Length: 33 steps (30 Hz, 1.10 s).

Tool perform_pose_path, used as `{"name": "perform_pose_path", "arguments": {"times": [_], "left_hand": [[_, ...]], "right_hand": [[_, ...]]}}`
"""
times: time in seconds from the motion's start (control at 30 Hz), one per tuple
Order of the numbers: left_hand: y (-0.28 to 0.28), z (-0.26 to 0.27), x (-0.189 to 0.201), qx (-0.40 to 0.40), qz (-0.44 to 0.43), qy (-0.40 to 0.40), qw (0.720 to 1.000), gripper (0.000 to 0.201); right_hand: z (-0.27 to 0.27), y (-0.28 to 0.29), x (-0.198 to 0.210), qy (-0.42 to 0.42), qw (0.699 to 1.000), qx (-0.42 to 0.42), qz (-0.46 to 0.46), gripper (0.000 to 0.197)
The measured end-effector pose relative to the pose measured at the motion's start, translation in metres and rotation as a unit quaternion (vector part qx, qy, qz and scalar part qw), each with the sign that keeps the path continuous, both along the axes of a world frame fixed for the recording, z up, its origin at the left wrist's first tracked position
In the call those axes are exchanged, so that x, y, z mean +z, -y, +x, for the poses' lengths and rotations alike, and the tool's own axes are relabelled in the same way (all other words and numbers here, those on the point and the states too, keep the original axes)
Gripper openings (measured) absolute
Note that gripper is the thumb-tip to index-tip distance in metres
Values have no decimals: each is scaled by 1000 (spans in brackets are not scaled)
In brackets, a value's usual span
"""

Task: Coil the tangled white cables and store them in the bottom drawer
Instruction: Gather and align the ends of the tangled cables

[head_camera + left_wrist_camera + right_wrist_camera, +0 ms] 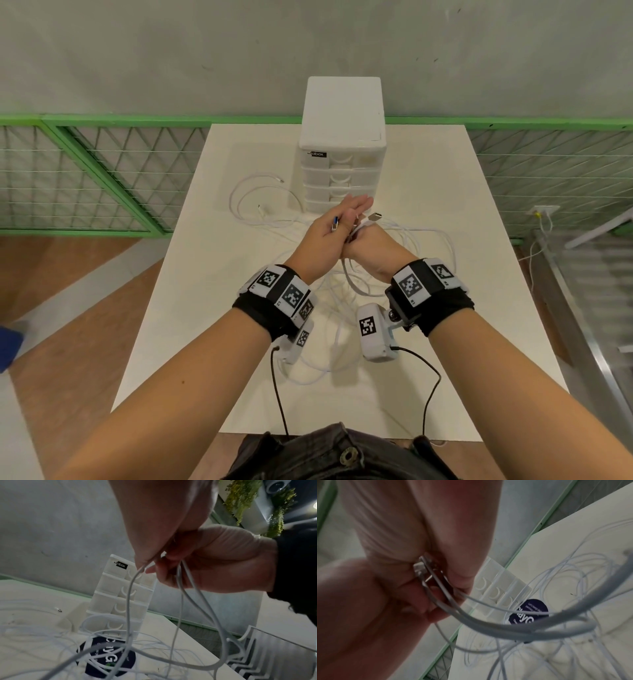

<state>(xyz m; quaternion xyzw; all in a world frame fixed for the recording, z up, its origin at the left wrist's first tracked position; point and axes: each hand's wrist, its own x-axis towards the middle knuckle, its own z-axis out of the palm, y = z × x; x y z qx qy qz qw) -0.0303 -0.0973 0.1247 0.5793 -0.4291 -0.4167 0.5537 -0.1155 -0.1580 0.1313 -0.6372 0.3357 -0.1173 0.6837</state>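
Tangled white cables (263,205) lie looped over the white table (445,308) in front of a white drawer unit (342,137); all its drawers, including the bottom drawer (323,205), are closed. Both hands meet above the tangle. My left hand (325,236) has straight fingers pointing at the unit, and its thumb pins a blue-tipped USB plug (335,224). My right hand (371,245) is curled round several strands, a silver plug (375,216) sticking out above it. In the left wrist view the strands (180,601) hang from the right fist (214,561) down to the table.
A green-framed mesh fence (102,178) runs behind the table, with a grey wall beyond it. A dark round sticker (106,660) lies on the tabletop under the cables. Black wires drop from the wrist cameras toward my waist. Wooden floor shows on the left.
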Motion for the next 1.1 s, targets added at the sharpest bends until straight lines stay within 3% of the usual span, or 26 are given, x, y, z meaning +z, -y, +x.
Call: {"name": "perform_pose_path", "arguments": {"times": [0.2,0.3,0.5,0.63,0.7,0.8,0.9,1.0,1.1], "left_hand": [[-3,-2,-2,-8,28,-30,999,30],[-2,4,-6,-18,103,59,993,41],[-1,18,-1,-85,216,234,944,60],[1,33,-3,-40,133,208,968,82],[0,37,3,-3,71,207,976,60],[3,39,6,-47,68,246,966,25],[5,35,8,-76,66,315,944,30],[3,28,9,-101,68,285,951,28],[4,21,10,-99,68,272,955,21]], "right_hand": [[4,-7,-11,-6,999,-22,44,31],[6,-6,-12,3,997,-11,70,37],[3,-4,-12,17,999,8,49,37],[6,-2,-20,31,996,-22,78,53],[5,0,-19,31,997,-25,69,49],[5,3,-17,32,999,-10,31,21],[4,4,-16,14,1000,0,14,25],[3,7,-17,-18,1000,-7,-17,33],[3,11,-19,-46,998,6,-50,29]]}}
